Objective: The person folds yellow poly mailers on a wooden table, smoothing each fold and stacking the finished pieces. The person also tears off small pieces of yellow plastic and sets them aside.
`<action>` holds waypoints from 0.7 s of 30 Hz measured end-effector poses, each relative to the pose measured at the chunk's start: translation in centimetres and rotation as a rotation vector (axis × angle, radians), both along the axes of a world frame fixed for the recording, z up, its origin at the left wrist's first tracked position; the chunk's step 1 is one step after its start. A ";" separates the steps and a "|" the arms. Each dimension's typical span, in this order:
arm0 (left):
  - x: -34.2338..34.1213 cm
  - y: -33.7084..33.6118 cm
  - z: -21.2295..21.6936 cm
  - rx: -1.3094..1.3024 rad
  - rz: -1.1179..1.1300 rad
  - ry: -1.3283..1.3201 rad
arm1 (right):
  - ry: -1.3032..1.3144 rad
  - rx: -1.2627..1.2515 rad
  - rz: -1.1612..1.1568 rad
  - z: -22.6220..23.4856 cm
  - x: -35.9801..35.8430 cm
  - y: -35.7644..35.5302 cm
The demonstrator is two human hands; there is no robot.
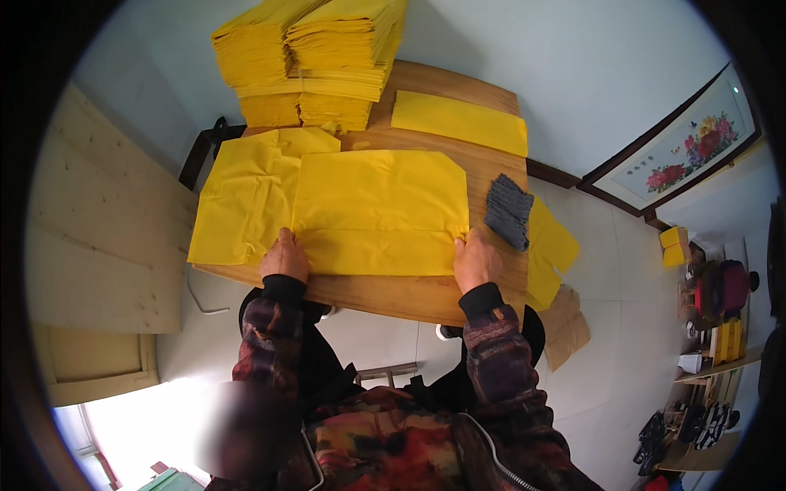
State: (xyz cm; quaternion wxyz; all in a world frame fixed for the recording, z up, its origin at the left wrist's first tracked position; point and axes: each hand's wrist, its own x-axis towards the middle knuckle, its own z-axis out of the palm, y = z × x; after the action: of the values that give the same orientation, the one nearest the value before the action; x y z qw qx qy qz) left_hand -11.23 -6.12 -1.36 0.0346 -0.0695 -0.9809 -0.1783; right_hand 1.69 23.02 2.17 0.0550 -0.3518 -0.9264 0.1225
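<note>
A large yellow paper sheet [379, 209] lies flat on the wooden table [409, 296], its near part folded into a band along the front. My left hand [284, 256] presses on the sheet's near left corner. My right hand [476, 260] presses on its near right corner, fingers curled at the paper's edge. A second crumpled yellow sheet [246, 192] lies under it to the left.
Tall stacks of yellow paper [315, 61] stand at the table's far end, with a folded yellow strip [458, 121] beside them. A grey scouring pad [508, 211] lies at the right edge. More yellow sheets [548, 250] hang off the right side. Pale boards [106, 221] lean at left.
</note>
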 end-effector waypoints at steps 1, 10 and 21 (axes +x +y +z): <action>0.0 0.0 -0.1 -0.015 0.003 0.003 | 0.009 -0.028 -0.026 -0.1 0.0 -0.1; -0.2 0.6 -0.2 -0.109 0.019 -0.043 | 0.271 0.285 0.242 -2.8 -0.2 -0.2; -0.1 0.7 0.0 -0.089 -0.003 -0.038 | -0.032 0.235 0.190 0.1 1.0 -4.4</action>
State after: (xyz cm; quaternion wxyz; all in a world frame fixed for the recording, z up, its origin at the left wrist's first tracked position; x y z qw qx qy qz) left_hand -11.29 -5.38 -1.40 0.0123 -0.0692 -0.9883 -0.1357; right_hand 2.73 18.64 2.25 0.0691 -0.2558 -0.9642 0.0124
